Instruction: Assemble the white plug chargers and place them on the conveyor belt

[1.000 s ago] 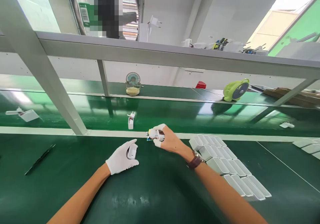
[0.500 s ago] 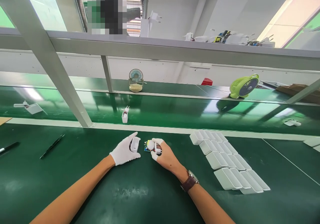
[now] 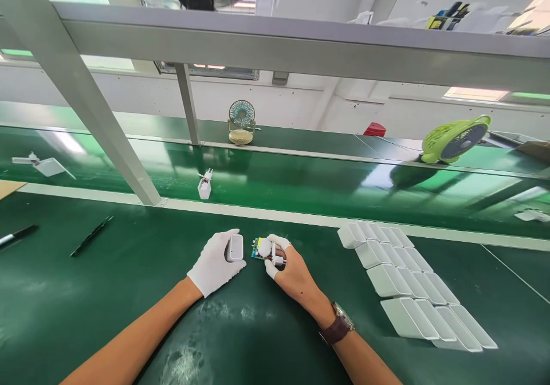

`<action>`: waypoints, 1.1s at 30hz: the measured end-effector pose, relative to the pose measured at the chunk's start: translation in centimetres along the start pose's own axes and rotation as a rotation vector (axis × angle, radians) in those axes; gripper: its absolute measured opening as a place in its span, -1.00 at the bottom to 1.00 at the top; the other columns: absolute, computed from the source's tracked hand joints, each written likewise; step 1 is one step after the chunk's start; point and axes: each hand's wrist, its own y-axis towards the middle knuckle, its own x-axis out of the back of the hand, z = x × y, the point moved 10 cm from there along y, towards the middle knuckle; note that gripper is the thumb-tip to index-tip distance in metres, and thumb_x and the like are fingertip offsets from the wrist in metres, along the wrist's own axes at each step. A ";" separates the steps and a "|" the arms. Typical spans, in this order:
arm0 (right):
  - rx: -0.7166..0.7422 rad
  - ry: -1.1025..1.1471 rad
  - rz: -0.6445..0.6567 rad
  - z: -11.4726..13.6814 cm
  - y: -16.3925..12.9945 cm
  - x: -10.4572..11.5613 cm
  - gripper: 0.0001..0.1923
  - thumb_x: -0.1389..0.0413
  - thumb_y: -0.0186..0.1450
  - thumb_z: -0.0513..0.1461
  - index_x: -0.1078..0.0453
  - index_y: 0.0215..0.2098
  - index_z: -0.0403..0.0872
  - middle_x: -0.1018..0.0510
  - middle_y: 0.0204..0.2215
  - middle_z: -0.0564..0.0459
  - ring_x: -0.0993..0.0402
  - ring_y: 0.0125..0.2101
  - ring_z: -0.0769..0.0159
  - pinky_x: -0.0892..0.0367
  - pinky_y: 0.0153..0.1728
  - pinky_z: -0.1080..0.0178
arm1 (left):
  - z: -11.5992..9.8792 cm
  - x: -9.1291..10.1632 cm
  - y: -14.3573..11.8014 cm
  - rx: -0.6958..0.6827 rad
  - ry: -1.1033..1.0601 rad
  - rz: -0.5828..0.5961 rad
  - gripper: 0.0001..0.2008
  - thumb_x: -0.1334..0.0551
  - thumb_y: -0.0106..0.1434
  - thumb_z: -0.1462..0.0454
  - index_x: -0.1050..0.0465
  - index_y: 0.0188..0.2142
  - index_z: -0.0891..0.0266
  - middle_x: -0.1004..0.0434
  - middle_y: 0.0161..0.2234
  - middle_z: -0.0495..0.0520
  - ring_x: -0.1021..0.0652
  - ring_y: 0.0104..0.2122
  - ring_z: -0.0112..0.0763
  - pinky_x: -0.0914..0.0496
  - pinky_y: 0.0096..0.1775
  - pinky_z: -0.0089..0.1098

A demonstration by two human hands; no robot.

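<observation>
One case (image 3: 235, 248) is clasped between thumb and fingers of the left hand (image 3: 209, 266), one board (image 3: 257, 250) pinched by fingertips of the right hand (image 3: 297, 277), both unjoined near the desk (image 3: 244, 345)'s far edge, with further cases (image 3: 388, 281) rowed at right.

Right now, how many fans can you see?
2: a small round fan left of center on the far counter, and a lime-green fan farther right on it. The overhead beam could hide others.

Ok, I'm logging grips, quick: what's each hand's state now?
Left hand: closed around a white casing.
Right hand: closed, holding a circuit board assembly.
</observation>
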 end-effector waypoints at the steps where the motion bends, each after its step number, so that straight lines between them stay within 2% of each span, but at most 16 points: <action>1: -0.014 0.043 -0.005 0.1 0.0 0.1 -0.42 -0.12 0.19 -0.31 -0.26 0.19 -0.04 -0.57 -0.03 -0.08 -0.59 -0.08 0.18 -0.54 -0.06 0.13 | 0.2 0.2 0.1 0.019 0.024 -0.018 -0.30 -0.40 0.00 0.31 -0.30 0.17 0.11 -0.49 0.03 0.13 -0.54 0.02 -0.06 -0.43 0.06 -0.06; 5: -0.078 0.183 -0.010 0.2 -0.1 0.2 -0.44 -0.18 0.17 -0.26 -0.31 0.15 -0.03 -0.64 -0.14 -0.04 -0.62 -0.18 0.19 -0.55 -0.09 0.08 | 0.8 0.8 0.5 0.050 0.063 -0.040 -0.27 -0.39 0.03 0.30 -0.27 0.21 0.11 -0.49 0.01 0.15 -0.54 0.02 -0.03 -0.44 0.02 -0.07; 7: -0.082 0.223 -0.010 0.3 -0.1 0.1 -0.44 -0.20 0.16 -0.24 -0.32 0.14 -0.04 -0.64 -0.11 -0.06 -0.62 -0.16 0.18 -0.55 -0.10 0.08 | 0.9 0.9 0.5 0.036 0.058 -0.038 -0.26 -0.40 0.03 0.30 -0.26 0.22 0.11 -0.49 0.01 0.15 -0.54 0.01 -0.04 -0.45 0.01 -0.07; 10: -0.014 0.214 -0.051 1.2 -0.4 0.4 -0.43 -0.20 0.17 -0.24 -0.31 0.15 -0.04 -0.61 -0.03 -0.10 -0.60 -0.10 0.17 -0.55 -0.08 0.10 | 0.5 0.8 0.3 -0.039 0.040 -0.044 -0.26 -0.38 0.04 0.31 -0.25 0.23 0.11 -0.49 0.02 0.15 -0.55 -0.01 -0.07 -0.47 0.01 -0.08; 13: 0.112 0.133 -0.112 2.8 -1.1 0.9 -0.46 -0.16 0.21 -0.26 -0.30 0.16 -0.03 -0.60 -0.04 -0.10 -0.60 -0.12 0.19 -0.56 -0.16 0.17 | -0.4 0.8 0.0 -0.165 0.039 -0.067 -0.26 -0.35 0.06 0.35 -0.23 0.25 0.10 -0.49 0.02 0.15 -0.56 -0.02 -0.11 -0.47 0.02 -0.11; 16: 0.236 -0.039 -0.162 4.7 -2.0 1.1 -0.48 -0.13 0.23 -0.28 -0.30 0.17 0.00 -0.57 -0.04 -0.08 -0.58 -0.16 0.21 -0.55 -0.27 0.23 | -1.6 0.9 -0.5 -0.283 0.056 -0.102 -0.28 -0.30 0.10 0.39 -0.21 0.26 0.09 -0.49 0.04 0.18 -0.55 -0.01 -0.13 -0.47 0.04 -0.14; 20: 0.373 -0.236 -0.155 6.8 -3.0 0.5 -0.45 -0.09 0.28 -0.32 -0.24 0.23 0.04 -0.53 -0.05 -0.05 -0.54 -0.20 0.23 -0.55 -0.28 0.22 | -2.9 1.1 -1.1 -0.403 0.056 -0.151 -0.34 -0.28 0.17 0.37 -0.21 0.26 0.10 -0.48 0.03 0.21 -0.55 -0.01 -0.16 -0.48 0.02 -0.17; 23: 0.438 -0.283 -0.103 7.5 -3.4 -0.2 -0.40 -0.07 0.30 -0.35 -0.17 0.29 0.07 -0.52 -0.06 -0.05 -0.53 -0.18 0.22 -0.56 -0.24 0.20 | -3.4 1.1 -1.3 -0.448 0.049 -0.158 -0.37 -0.27 0.21 0.35 -0.19 0.26 0.08 -0.49 -0.01 0.20 -0.56 -0.04 -0.18 -0.50 -0.02 -0.18; 28: 0.498 -0.333 -0.047 8.1 -3.7 -0.9 -0.37 -0.06 0.32 -0.39 -0.11 0.32 0.06 -0.47 0.03 -0.13 -0.50 -0.03 0.13 -0.57 -0.17 0.15 | -3.6 0.9 -1.5 -0.479 0.046 -0.147 -0.38 -0.24 0.23 0.36 -0.16 0.26 0.07 -0.50 -0.06 0.18 -0.56 -0.10 -0.21 -0.52 -0.07 -0.19; 33: 0.501 -0.389 -0.027 8.1 -3.7 -1.2 -0.35 -0.06 0.30 -0.39 -0.09 0.32 0.03 -0.47 0.04 -0.15 -0.49 -0.01 0.10 -0.55 -0.06 0.06 | -3.7 0.7 -1.6 -0.496 0.078 -0.151 -0.40 -0.20 0.25 0.42 -0.17 0.25 0.08 -0.50 -0.03 0.19 -0.55 -0.05 -0.19 -0.51 -0.03 -0.16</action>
